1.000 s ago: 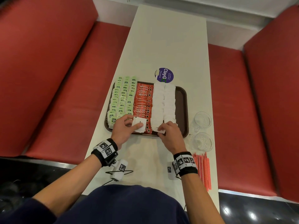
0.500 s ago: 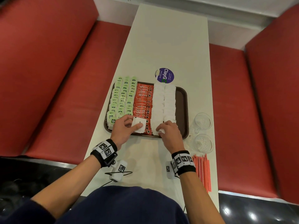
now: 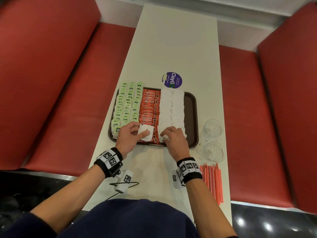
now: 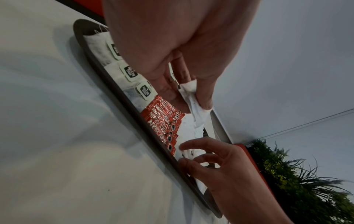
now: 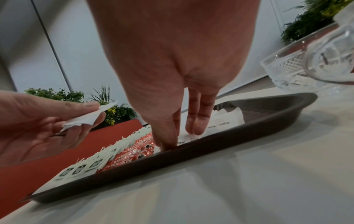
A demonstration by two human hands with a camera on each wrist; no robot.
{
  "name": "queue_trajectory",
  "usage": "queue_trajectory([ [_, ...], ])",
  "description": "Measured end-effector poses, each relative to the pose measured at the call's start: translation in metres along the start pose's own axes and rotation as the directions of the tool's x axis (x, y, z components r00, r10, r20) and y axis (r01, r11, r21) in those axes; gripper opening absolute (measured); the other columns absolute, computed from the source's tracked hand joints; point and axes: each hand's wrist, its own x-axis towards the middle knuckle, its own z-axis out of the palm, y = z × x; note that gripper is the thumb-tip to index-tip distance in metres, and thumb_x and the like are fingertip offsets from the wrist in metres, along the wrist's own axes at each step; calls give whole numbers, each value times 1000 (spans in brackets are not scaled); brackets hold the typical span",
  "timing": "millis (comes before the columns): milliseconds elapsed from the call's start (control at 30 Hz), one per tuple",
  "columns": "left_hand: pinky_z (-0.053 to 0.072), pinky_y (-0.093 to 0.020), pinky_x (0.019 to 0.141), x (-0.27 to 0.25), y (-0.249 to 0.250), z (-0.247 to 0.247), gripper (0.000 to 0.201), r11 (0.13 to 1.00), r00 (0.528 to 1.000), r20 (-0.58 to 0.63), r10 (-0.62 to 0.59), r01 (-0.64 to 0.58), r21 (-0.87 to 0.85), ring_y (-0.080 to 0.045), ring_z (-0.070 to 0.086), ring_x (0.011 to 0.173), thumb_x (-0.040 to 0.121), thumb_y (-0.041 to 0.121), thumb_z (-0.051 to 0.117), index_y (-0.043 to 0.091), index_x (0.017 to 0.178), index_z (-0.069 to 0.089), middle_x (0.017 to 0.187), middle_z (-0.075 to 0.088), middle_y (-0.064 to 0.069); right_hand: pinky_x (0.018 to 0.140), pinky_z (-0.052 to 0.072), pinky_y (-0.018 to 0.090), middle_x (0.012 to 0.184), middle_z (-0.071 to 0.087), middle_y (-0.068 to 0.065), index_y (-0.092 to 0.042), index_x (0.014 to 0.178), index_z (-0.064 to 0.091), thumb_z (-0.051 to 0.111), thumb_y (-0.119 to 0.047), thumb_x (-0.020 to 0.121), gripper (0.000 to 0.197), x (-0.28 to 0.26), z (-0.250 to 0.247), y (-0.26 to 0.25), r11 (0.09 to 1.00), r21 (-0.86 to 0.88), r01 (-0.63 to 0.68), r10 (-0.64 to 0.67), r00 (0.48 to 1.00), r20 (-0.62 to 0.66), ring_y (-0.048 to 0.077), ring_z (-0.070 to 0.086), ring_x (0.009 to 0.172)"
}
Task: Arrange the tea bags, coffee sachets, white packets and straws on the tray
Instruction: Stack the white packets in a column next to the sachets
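A brown tray (image 3: pixel 190 107) lies on the white table, filled in columns: green tea bags (image 3: pixel 127 103) on the left, red coffee sachets (image 3: pixel 150 107) in the middle, white packets (image 3: pixel 172 105) on the right. My left hand (image 3: pixel 142 132) hovers over the tray's near edge and pinches a small stack of white packets (image 3: pixel 147 133) between thumb and fingers (image 4: pixel 205 100). My right hand (image 3: pixel 169 135) is at the near end of the white rows, its straight fingertips (image 5: pixel 198 128) pressing a white packet (image 3: pixel 165 138) flat inside the tray rim. Orange straws (image 3: pixel 212 181) lie on the table at the near right.
Two clear glass cups (image 3: pixel 213 127) (image 3: pixel 213 152) stand just right of the tray. A round purple sticker (image 3: pixel 172 80) sits behind the tray. Red bench seats (image 3: pixel 51 83) flank the narrow table on both sides. The tray's rightmost strip is bare brown.
My right hand has crept slightly forward and left onto the near end of the white rows. My left hand keeps the white packets in the same place.
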Motion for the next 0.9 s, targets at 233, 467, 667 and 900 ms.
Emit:
queue_trajectory([
  [233, 60, -35, 90, -1, -1, -2, 32, 1000, 1000, 8, -1, 1, -15, -17, 79, 94, 85, 20, 91, 22, 110, 71, 98, 83, 2, 85, 53, 36, 132, 60, 7, -16, 127, 64, 69, -20, 103, 24, -10, -15, 17, 971, 79, -224, 237, 937, -257, 28, 54, 119],
  [467, 59, -32, 87, -2, 0, 3, 32, 1000, 1000, 28, 10, -9, -27, -18, 80, 93, 85, 18, 91, 17, 111, 72, 98, 83, 0, 94, 56, 47, 121, 58, 19, -4, 136, 46, 74, -25, 102, 48, -8, 0, 37, 939, 39, -343, 344, 924, -168, 36, 60, 108],
  [667, 61, -35, 90, -1, -1, 4, 36, 1000, 999, 33, 7, -7, -8, -20, 79, 95, 84, 21, 92, 15, 113, 71, 99, 83, 0, 85, 51, 39, 112, 62, 12, -10, 117, 53, 78, -10, 97, 32, 2, -2, 39, 962, 92, -259, 273, 940, -203, 30, 58, 99],
  [900, 62, -38, 94, 1, -2, 7, 33, 999, 998, 56, -14, 16, -41, -22, 79, 99, 90, 22, 88, 14, 117, 71, 103, 83, -3, 85, 42, 31, 115, 60, 10, -10, 115, 56, 73, -10, 99, 23, 3, -2, 37, 961, 93, -261, 274, 941, -197, 29, 57, 103],
])
